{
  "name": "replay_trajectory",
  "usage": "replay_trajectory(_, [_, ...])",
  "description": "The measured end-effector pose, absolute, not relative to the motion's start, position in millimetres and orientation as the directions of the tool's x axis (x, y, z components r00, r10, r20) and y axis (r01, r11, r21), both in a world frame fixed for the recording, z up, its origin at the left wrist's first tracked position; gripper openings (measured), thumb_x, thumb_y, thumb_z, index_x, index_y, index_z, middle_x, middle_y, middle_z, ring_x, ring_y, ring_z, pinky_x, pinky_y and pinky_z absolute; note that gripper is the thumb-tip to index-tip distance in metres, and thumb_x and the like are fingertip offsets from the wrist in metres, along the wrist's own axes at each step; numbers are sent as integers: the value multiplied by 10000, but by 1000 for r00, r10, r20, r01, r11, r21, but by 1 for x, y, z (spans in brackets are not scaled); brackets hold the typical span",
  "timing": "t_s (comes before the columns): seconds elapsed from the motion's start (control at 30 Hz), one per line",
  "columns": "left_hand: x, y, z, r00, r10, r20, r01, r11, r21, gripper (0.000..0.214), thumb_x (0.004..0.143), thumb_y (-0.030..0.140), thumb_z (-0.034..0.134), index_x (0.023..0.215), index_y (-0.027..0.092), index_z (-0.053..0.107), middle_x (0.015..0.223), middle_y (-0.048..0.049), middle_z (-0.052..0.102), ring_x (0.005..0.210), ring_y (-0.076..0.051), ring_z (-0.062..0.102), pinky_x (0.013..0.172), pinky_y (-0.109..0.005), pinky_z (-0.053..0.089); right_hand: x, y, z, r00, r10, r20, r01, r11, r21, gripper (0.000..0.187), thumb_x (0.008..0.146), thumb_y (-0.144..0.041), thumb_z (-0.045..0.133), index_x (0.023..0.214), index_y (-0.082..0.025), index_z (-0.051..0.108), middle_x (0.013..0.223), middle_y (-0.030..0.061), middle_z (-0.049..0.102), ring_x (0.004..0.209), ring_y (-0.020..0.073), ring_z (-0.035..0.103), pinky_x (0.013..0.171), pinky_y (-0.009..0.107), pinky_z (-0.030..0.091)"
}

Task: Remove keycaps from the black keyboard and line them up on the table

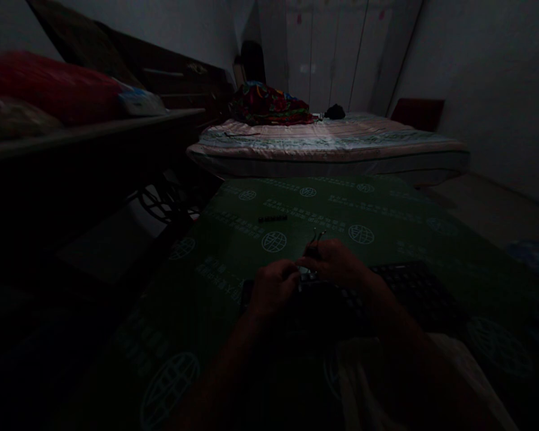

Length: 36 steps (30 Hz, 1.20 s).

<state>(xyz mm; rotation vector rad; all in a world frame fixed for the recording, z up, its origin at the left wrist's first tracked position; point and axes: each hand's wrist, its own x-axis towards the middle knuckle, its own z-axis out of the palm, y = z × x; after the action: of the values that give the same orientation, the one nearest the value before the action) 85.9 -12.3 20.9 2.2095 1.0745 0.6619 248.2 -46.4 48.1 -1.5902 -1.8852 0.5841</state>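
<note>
Head view: a dark keyboard in very dim light, lying on a green table cover printed with pale globes and lettering. Over the keyboard's far edge, left of its middle, left hand and right hand close together, with fingertips almost touching. Right hand closed around a thin two-pronged tool, with prongs upward and away from the keyboard. Left hand curled, with thumb and fingers near one another; cannot tell whether empty or gripping something. Beyond the keyboard's far edge, toward its left end and apart from it, a short row of small black pieces. On the near side of the keyboard, a pale cloth. Far beyond the keyboard, a bed with a patterned red blanket and a small black bundle. Well off to the keyboard's left, a shelf under a large red bundle.
</note>
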Motion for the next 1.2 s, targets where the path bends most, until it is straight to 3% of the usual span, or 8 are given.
replay_trajectory(0.47, [86,-8,17,588,796,143,430,-457,779,175,714,187,515,863,185,607,807,-8,663,751,-155,607,674,-252,450,249,-45,44,-121,978,171,749,203,-631,274,789,-339,504,624,-130,567,525,-20,472,506,80,417,469,195,233])
replay_trajectory(1.2, [87,-6,20,633,769,87,511,-499,700,161,706,192,488,810,191,611,756,4,654,713,-158,595,610,-233,421,248,-44,38,-142,981,134,811,193,-553,243,801,-359,508,692,-154,579,585,0,535,518,86,439,475,206,230])
